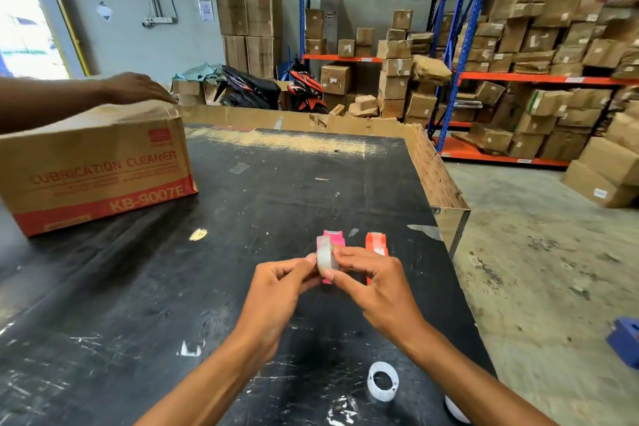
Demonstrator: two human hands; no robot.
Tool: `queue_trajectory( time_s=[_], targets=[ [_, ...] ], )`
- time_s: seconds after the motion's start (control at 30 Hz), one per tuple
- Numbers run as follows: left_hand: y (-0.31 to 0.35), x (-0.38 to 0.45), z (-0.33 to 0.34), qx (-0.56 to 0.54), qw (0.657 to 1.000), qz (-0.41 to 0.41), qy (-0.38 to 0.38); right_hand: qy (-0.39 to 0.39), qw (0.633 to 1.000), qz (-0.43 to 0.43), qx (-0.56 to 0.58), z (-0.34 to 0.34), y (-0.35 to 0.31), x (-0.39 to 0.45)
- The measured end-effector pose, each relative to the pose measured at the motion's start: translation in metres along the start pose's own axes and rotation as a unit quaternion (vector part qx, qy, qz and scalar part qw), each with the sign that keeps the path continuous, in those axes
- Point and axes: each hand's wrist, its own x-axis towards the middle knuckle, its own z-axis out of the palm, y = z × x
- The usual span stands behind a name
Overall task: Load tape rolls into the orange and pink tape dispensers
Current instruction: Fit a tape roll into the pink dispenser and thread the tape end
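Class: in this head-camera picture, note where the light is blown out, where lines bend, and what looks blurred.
Head view: the doorway at far left is blown out white; the shelving uprights bow from wide-angle distortion; the other person's hand over the cardboard box is motion-blurred.

Warehouse shelving (pixel 539 79) stacked with cartons, concrete floor (pixel 539 287).

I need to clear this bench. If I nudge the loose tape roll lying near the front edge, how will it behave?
The tape roll lies flat on the table, so it would probably slide, not roll. It looks thin and hollow, likely light. On edge it would probably roll, and the table edge is near.
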Motion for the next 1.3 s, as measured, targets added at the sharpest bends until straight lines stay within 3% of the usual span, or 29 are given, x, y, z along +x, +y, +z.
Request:
queue_trajectory(
  time_s=[0.33, 0.53, 0.63, 0.77, 1.07, 1.3],
  targets=[
    [-0.001, 0.032, 0.006, 0.085, 0.996, -0.002, 0.013, 0.007, 1.0, 0.005, 0.007, -0.002, 0.013, 0.021],
    [-0.003, 0.07, 0.006, 0.095, 0.993, -0.046, 0.045, 0.047, 0.992, 0.111, -0.022, -0.01, 0.019, 0.052],
    [-0.024, 0.083, -0.004, 0.193, 0.979, -0.012, 0.068, 0.039, 0.988, 0.136, -0.057, -0.008, 0.026, 0.061],
    [-0.056, 0.091, -0.015, 0.284, 0.958, 0.014, 0.021, 0.009, 0.982, 0.16, -0.1, 0.005, 0.045, 0.067],
    [-0.076, 0.081, -0.019, 0.218, 0.973, 0.067, 0.015, -0.056, 0.957, 0.153, -0.242, 0.016, 0.073, 0.073],
    [-0.083, 0.085, -0.023, 0.215, 0.974, 0.066, 0.014, -0.081, 0.952, 0.161, -0.249, 0.015, 0.078, 0.079]
  ],
)
